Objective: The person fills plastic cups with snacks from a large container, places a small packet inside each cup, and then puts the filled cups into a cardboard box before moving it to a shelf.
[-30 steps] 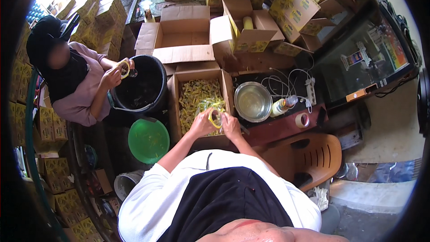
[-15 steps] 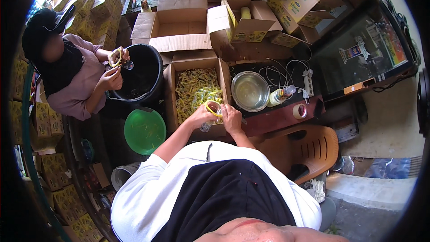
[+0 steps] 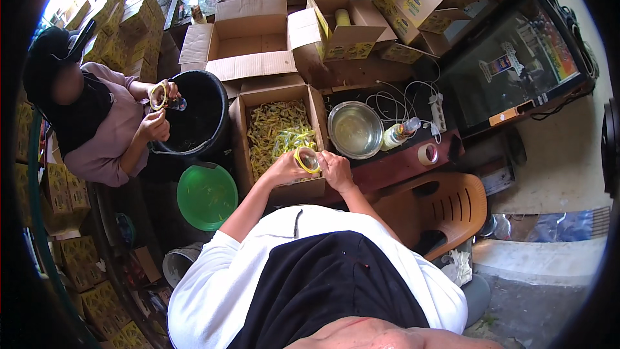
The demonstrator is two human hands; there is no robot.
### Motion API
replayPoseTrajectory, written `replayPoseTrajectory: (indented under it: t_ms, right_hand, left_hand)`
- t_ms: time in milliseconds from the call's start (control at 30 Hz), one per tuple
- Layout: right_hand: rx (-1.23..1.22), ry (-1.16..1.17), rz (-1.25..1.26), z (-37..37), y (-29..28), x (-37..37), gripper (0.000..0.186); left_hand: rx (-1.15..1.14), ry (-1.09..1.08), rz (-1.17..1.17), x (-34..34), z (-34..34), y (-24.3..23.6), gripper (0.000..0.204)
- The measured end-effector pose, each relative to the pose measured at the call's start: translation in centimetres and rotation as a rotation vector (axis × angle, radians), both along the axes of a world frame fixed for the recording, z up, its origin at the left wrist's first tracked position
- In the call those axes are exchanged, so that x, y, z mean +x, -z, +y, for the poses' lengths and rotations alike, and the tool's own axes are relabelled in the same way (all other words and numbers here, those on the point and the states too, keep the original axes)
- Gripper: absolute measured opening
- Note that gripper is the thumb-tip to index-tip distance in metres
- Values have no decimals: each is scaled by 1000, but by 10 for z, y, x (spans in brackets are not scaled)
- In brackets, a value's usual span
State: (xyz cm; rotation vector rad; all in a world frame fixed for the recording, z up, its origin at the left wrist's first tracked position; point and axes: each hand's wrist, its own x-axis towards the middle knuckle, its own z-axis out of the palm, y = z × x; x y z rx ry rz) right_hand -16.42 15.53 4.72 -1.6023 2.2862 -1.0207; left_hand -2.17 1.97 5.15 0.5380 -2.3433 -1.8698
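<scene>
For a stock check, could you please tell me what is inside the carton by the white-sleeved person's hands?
A heap of small yellowish pieces shows inside the carton. The lower layers and bottom are covered; the left hand hides part of the near side.

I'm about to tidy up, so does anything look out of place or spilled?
Mainly the white cables: they lie in loose loops beside the metal bowl, tangled rather than neatly coiled. I see no clear spill.
</scene>
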Motion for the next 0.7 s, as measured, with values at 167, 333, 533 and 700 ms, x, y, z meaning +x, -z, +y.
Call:
replayPoseTrajectory:
  t_ms: [167,333,533,700]
  right_hand:
    - [-23,-19,6,0,-14,-5,43]
    - [19,-121,84,-3,-22,-2,41]
    - [63,-183,84,0,-9,-2,29]
    - [141,-100,6,9,6,3,38]
  left_hand:
    - [180,-41,51,6,-1,-23,70]
    - [237,-45,-192,3,-14,-19,66]
    - [-193,72,-132,0,2,-9,28]
    - [-473,-61,61,0,18,16,19]
